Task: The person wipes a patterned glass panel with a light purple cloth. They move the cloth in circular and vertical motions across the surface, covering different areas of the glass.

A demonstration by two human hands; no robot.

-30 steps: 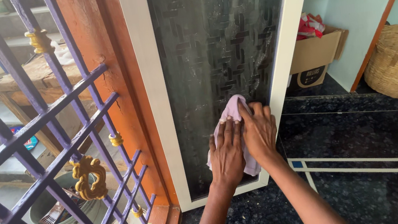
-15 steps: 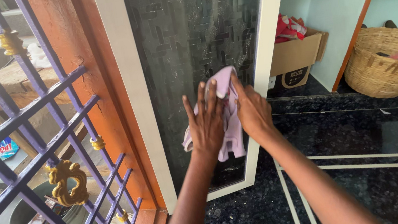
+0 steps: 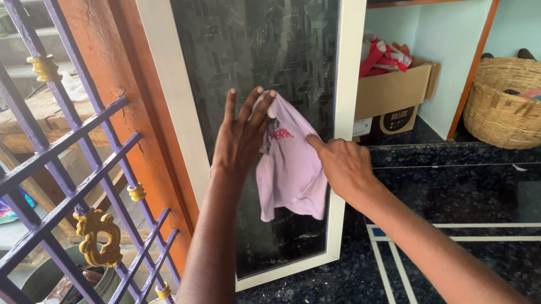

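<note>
Head view: the left hand (image 3: 239,137) presses a lilac cloth (image 3: 288,163) with spread fingers against the dark patterned glass pane (image 3: 257,43), the right hand (image 3: 341,164) pinches its edge, and pale smears above suggest the wiping is only partly done.

Left hand (image 3: 240,138), right hand (image 3: 343,167): both bare, no gloves. Forearms bare up to frame edge, no sleeves in view. No rings, watch or bracelet visible, though far sides of wrists hidden. Fingernails short, unpainted as far as view shows.
</note>
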